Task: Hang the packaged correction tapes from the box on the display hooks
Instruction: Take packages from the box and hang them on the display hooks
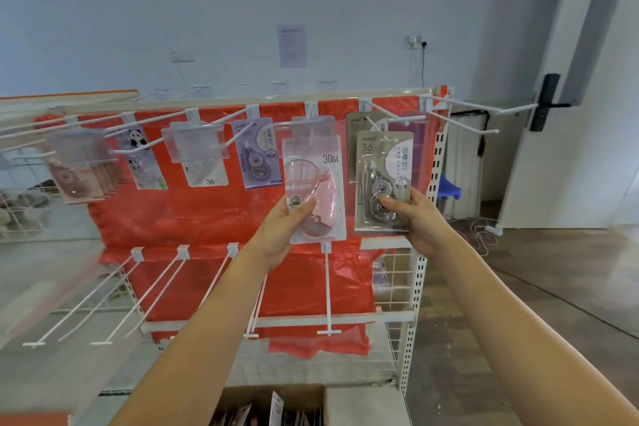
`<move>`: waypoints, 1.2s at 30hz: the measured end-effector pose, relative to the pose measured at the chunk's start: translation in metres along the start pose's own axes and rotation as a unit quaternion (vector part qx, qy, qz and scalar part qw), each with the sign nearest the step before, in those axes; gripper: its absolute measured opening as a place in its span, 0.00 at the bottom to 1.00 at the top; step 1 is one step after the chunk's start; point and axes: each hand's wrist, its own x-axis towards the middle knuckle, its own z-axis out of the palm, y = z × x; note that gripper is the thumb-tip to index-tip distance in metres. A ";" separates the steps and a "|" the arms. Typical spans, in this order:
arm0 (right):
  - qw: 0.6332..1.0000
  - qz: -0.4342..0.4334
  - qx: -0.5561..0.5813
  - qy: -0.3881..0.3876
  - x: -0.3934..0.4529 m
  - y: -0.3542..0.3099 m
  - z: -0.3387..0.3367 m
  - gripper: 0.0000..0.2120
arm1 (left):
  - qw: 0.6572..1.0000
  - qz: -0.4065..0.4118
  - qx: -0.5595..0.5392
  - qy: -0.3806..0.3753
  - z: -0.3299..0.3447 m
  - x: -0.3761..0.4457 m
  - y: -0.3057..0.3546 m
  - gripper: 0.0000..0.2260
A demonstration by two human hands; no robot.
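A person faces a retail display rack (408,316) backed with red sheeting, seen from a head camera looking forward and down. 2 bare forearms reach up from the bottom of the frame toward the middle.

The left hand (280,232) holds a pink correction tape package (316,190) marked "30m" by its lower left corner, fingers curled behind the card and thumb pressed on the front. The package top sits at a white hook (313,121) just above centre; whether the hang hole is already on the hook is hard to tell behind a clear label holder.

The right hand (416,218) pinches a beige correction tape package (383,183) marked "36" at its lower right, thumb on the plastic bubble, fingers behind. Its top edge meets a hook tip at centre right, with a matching package hanging behind it.

Other packages hang along the upper row to the left, including a purple package (257,154) and a panda-print package (140,159). The lower row of hooks is bare. An open cardboard box (276,394) at the bottom centre holds more packages.

These blister cards look light and fairly stiff, with a smooth, possibly slippery plastic front. Judging by this, holding low on the card edge, as both hands do, leaves the top hang hole free to guide onto the hook tip. The thin card may bend if forced.
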 end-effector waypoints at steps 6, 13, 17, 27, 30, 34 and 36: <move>0.999 -0.010 -0.024 0.023 0.031 0.002 0.004 0.11 | 1.000 -0.002 0.011 -0.005 -0.012 0.030 -0.003 0.16; 0.999 -0.005 -0.012 0.046 0.070 0.014 0.004 0.06 | 0.999 0.009 0.036 -0.025 -0.029 0.076 -0.014 0.11; 0.999 0.002 0.011 0.048 0.096 0.016 0.002 0.05 | 0.998 0.008 0.058 -0.031 -0.036 0.102 -0.017 0.09; 0.996 0.007 -0.002 0.090 0.146 0.020 0.001 0.03 | 0.979 0.061 0.196 -0.022 -0.063 0.151 -0.026 0.11; 0.995 -0.001 -0.012 0.100 0.152 0.023 0.001 0.04 | 0.978 0.068 0.193 -0.030 -0.064 0.155 -0.032 0.12; 0.994 -0.013 0.004 0.105 0.154 0.027 0.002 0.04 | 0.982 0.089 0.146 -0.074 -0.063 0.156 -0.032 0.17; 0.994 -0.011 0.019 0.105 0.154 0.029 0.003 0.05 | 0.991 0.057 0.117 -0.033 -0.063 0.154 -0.030 0.32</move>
